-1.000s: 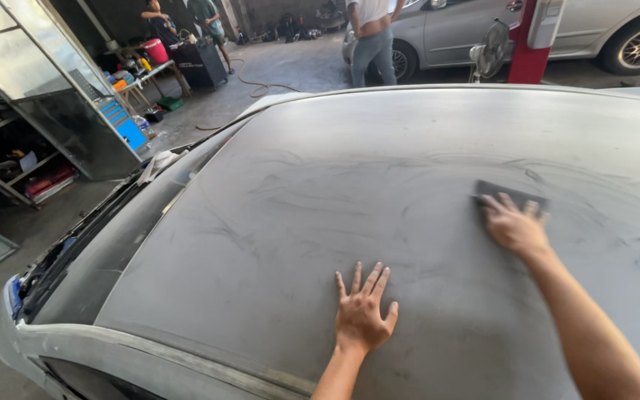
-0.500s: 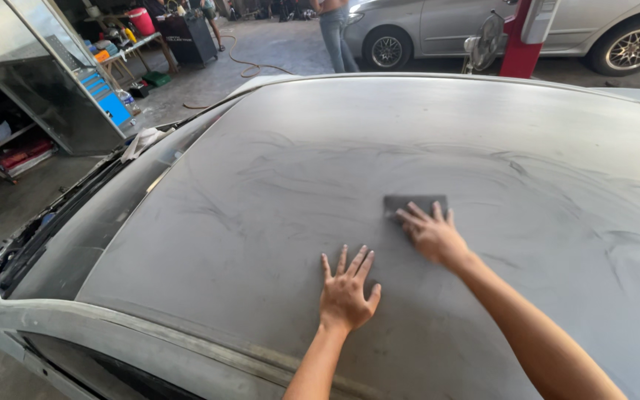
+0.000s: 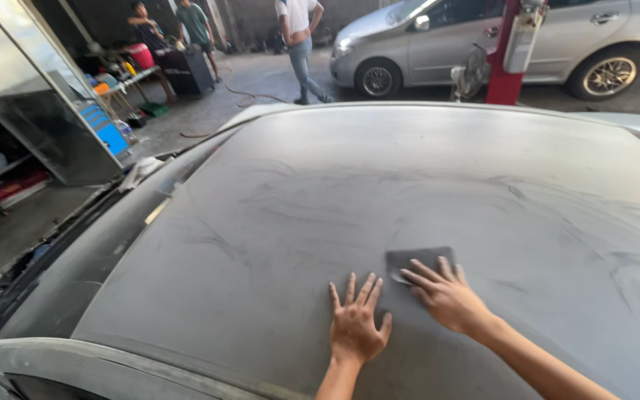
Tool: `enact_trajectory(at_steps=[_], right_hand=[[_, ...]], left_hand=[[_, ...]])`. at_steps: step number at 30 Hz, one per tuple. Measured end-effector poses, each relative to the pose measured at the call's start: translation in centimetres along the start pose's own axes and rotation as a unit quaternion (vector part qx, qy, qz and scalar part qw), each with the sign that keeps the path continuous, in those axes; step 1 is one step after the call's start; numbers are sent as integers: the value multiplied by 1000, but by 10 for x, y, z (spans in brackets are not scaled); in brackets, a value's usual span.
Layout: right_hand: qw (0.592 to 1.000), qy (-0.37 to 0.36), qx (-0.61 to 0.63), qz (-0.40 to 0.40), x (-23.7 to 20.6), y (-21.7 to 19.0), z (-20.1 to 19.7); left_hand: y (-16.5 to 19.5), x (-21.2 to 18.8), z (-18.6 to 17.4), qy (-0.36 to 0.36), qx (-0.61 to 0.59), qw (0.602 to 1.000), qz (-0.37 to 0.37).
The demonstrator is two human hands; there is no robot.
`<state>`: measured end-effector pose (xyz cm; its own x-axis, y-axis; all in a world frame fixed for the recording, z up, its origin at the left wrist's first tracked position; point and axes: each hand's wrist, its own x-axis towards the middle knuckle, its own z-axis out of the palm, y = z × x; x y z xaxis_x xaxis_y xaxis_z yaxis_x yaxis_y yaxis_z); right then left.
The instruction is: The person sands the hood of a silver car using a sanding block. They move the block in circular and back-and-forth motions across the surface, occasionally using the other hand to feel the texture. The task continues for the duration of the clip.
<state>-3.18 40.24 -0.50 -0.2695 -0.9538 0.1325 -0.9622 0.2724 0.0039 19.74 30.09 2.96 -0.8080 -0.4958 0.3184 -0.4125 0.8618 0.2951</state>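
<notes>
A: Hands, two. Left hand: flat, fingers spread, palm down on the car roof, gripping nothing. Right hand: fingers extended, pressing a dark sanding sheet against the panel; pinned under the fingertips, not clenched.

B: Location of sheet?

A: On the roof's near portion, just beside the left hand, close to the near edge.

B: Condition of roof?

A: Dull grey, dusty, matte throughout. Swirl and stroke marks cover most of the visible surface, so by my judgement the abrading has reached a large share of it. Streaks are uneven; darker patches show toward the middle and right, which likely need more passes. Dust not wiped off.

B: Surroundings?

A: Silver car behind, red lift post, shelving at left, three people standing far off.
</notes>
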Motion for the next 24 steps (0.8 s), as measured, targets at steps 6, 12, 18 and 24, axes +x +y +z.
enact_trajectory(at_steps=[6, 12, 18, 24], right_hand=[[978, -26, 43, 201, 62, 87, -8], [933, -56, 30, 354, -50, 166, -26], [976, -132, -171, 0, -23, 30, -6], [985, -4, -13, 170, 76, 76, -7]], left_hand=[[3, 2, -2, -12, 3, 1000, -3], [-1, 2, 3, -6, 3, 1000, 8], [-1, 4, 3, -8, 17, 1000, 6], [1, 4, 5, -3, 12, 1000, 4]])
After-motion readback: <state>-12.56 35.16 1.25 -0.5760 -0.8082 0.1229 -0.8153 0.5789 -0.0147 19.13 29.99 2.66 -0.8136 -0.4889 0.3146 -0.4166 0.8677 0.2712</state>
